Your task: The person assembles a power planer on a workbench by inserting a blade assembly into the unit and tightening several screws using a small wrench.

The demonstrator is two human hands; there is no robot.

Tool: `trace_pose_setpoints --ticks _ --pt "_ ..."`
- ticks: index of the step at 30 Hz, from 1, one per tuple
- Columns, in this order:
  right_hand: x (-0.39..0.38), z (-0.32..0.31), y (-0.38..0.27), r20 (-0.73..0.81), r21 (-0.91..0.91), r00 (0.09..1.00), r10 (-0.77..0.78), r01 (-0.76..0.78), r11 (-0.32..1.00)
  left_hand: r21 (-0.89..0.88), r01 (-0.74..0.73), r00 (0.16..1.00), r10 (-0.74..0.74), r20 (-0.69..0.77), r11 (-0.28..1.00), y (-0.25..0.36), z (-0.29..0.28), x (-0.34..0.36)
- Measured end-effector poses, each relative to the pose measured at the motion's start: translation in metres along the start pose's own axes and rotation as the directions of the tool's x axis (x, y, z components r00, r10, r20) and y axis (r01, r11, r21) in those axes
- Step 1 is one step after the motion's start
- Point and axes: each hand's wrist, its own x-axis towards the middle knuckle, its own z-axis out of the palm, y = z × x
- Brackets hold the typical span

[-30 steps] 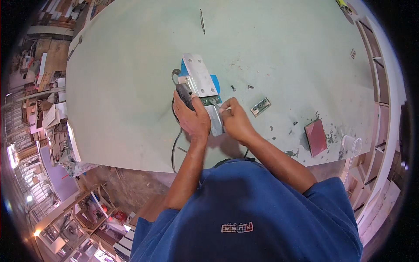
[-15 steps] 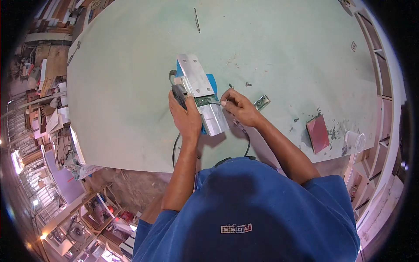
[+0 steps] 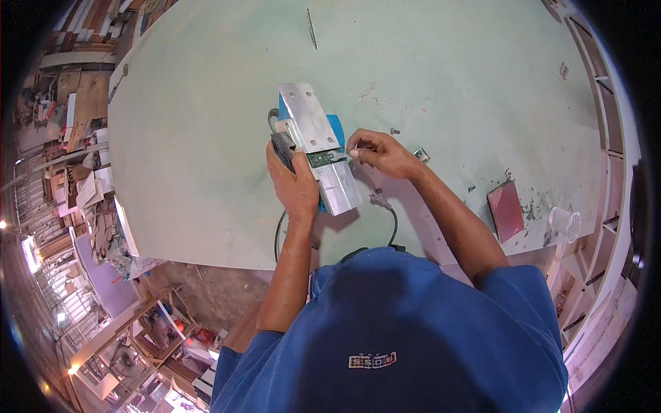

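Observation:
An electric planer lies upside down on the table, with its two-part silver sole (image 3: 308, 117) facing up. Blue body parts (image 3: 335, 129) show at its sides. Between the sole plates sits the green cutter drum (image 3: 320, 159). My left hand (image 3: 296, 184) is closed round the planer's near left side, its thumb beside the drum. My right hand (image 3: 385, 155) pinches the end of a small grey wrench (image 3: 335, 156), whose other end rests at the drum. A small metal drum part (image 3: 421, 155) lies partly hidden behind my right wrist.
One loose bolt (image 3: 394, 131) lies beyond my right hand. A cord with a plug (image 3: 379, 199) loops near the table's front edge. A reddish block (image 3: 506, 211) and a clear plastic cup (image 3: 564, 221) stand at right. A thin dark strip (image 3: 312, 29) lies far off.
My right hand has turned and shifted slightly up and right, still pinching the wrench. It now covers more of the small metal part. My left hand and the planer stay put.

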Motion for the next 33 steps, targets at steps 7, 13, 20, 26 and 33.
trace_pose_setpoints --ticks 7,13,20,26,33 --pt "0.005 -0.002 0.002 0.018 0.041 1.0 -0.01 0.009 0.999 0.011 -0.05 0.999 0.05 -0.006 0.999 -0.004 0.002 0.003" --pt "0.001 0.009 -0.011 0.071 0.012 0.993 0.094 -0.095 0.995 -0.022 -0.083 0.994 0.081 -0.069 0.996 -0.003 0.005 0.0" --pt "-0.003 0.014 -0.012 -0.01 -0.183 0.997 0.073 -0.074 0.98 0.026 -0.13 0.985 0.132 -0.112 0.991 -0.004 0.007 -0.003" --pt "-0.008 0.021 -0.015 -0.03 -0.654 0.997 -0.067 0.031 0.756 0.005 -0.096 0.984 0.096 -0.148 0.995 -0.001 0.01 -0.003" --pt "-0.005 0.023 -0.014 -0.025 -0.703 0.996 -0.08 0.039 0.71 -0.01 -0.12 0.98 0.116 -0.163 0.993 -0.009 0.013 -0.004"
